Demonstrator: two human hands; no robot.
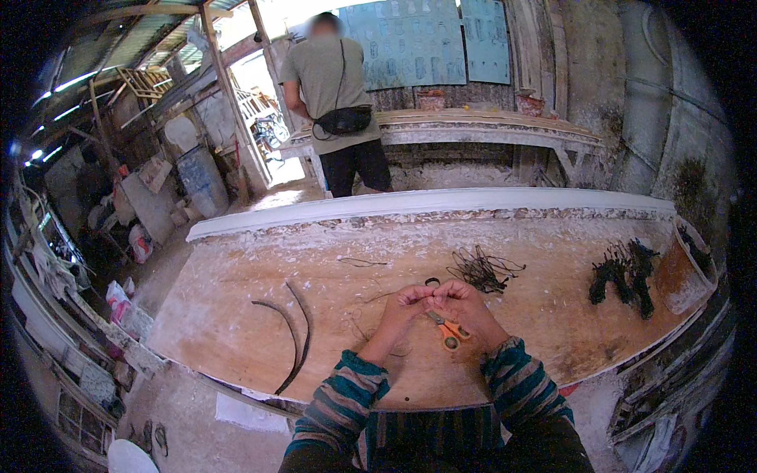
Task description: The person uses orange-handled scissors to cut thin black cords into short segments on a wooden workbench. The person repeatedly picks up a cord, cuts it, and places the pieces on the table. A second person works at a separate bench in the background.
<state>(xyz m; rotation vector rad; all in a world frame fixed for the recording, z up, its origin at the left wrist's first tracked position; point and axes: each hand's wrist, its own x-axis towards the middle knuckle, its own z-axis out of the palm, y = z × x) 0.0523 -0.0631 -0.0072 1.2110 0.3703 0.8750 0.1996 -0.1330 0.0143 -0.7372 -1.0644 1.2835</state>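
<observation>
My left hand [412, 299] and my right hand [462, 301] meet fingertip to fingertip over the wooden tabletop [236, 315], both in a pinch. Whatever lies between the fingers is too small to make out. A small black loop [432, 281] shows just beyond the fingertips; I cannot tell whether they touch it. Beneath my right hand lies a pair of scissors with orange handles [450, 337], its blades partly covered. A loose pile of thin black cords [482, 270] sits just past my hands. Thin strands trail on the wood beside my left hand.
Two curved black strips [302, 335] lie at the left. Thick black cord bundles [623, 276] rest at the right beside a dirty bucket [684, 272]. A white ledge [434, 206] borders the far edge. Beyond it, another person [335, 87] stands facing a second bench [481, 124].
</observation>
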